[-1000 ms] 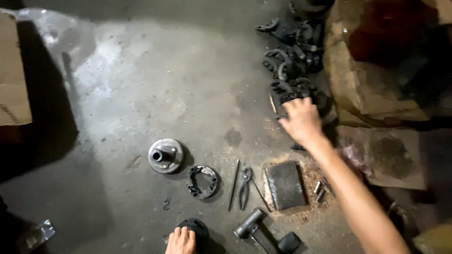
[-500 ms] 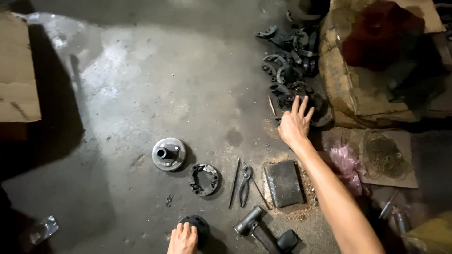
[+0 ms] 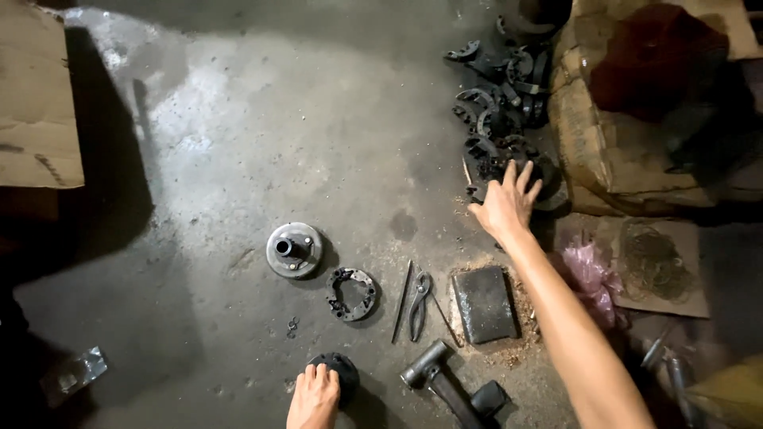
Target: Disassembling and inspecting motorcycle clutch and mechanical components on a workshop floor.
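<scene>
Presently my right hand (image 3: pixel 506 205) lies flat, fingers spread, gripping nothing, its fingertips touching the pile of dark curved metal parts (image 3: pixel 502 111); I cannot count the pieces in that pile. My left hand (image 3: pixel 313 397) rests half-curled on one round black part (image 3: pixel 337 372), well below the pile. Below and left of the pile lie one grey hub with a centre tube (image 3: pixel 294 249), one toothed ring (image 3: pixel 351 294), one thin rod (image 3: pixel 402 300), one pair of pliers (image 3: pixel 420 303), one flat metal block (image 3: pixel 483 303) and one hammer (image 3: pixel 449 383). Right of the pile stands one tan sack (image 3: pixel 598 151); below that, one brown cardboard sheet (image 3: pixel 656 268) and one pink bag (image 3: pixel 590 274). Far left of the pile lies another cardboard sheet (image 3: pixel 36 103).
</scene>
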